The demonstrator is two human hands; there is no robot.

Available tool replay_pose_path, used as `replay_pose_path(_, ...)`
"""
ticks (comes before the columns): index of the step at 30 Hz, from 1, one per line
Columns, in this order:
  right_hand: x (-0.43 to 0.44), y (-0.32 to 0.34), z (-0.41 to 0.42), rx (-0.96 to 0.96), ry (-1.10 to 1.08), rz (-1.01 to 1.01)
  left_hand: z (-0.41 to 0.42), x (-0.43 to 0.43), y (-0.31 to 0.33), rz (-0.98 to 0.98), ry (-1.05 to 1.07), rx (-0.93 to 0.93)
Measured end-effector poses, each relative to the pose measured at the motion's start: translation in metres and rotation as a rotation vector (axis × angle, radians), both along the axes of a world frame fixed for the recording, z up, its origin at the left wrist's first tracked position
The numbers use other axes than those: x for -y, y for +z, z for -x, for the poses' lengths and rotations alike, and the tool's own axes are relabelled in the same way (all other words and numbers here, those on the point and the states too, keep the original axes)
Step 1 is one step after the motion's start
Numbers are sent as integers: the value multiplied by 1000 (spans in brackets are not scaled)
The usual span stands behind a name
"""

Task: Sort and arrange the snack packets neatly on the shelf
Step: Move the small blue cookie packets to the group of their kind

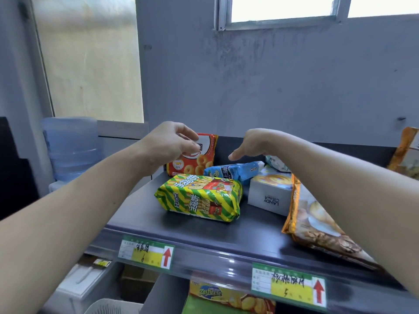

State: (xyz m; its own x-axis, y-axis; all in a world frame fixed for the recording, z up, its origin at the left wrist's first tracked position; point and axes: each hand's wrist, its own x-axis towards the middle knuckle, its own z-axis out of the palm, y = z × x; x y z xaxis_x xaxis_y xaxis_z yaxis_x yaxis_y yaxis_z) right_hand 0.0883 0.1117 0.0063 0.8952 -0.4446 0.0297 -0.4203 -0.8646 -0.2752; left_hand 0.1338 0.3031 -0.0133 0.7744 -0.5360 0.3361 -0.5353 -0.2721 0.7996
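While the left hand (167,146) pinches the top seam of the red-orange ring-biscuit packet (199,159), which stands upright at the back-left corner of the dark grey shelf (249,232), I read the right hand (256,143) as flat, with fingers straight and together, hovering above the blue foil biscuit packet (235,171). Whether its palm touches the pale packet (276,163) behind I cannot tell, since the wrist covers that spot.

I'd judge all these packets light, crinkly and slick, with brittle biscuits inside. The sealed seams or narrow sides are the places to take hold, not a squeeze across the middle. The green-and-yellow striped stick-biscuit packet (199,196) lies flat mid-shelf towards the front and looks firmer, a block I could take by its long edges. The white cardboard box (269,196) just beside it is stiff and should slide easily.

The orange-edged bag of pastries (317,223) lies under the right forearm, its corner close to the front lip, and a careless drag could tip it off. Open shelf shows at the front left and between the red-orange packet and the right hand.
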Motion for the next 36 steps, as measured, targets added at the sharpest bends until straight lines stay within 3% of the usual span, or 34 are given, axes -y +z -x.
replay_pose_path(4, -1, -5, -5, -63, 40, -17, 18, -8, 3, 16, 44, 10)
replay_pose_path(10, 10, 18, 7, -11, 74, -49, 42, -3, 6, 15, 31, 8)
replay_pose_path(24, 113, 39, 120, 81, -63, -57, 119, 108, 5, -48, -188, -30)
replay_pose_path(31, 112, 29, 120, 295, 58, -131, 126, 103, 12, -10, -22, 15)
replay_pose_path(36, 63, 14, 69, 178, 207, -108, 113, 63, 8, 56, 107, 16)
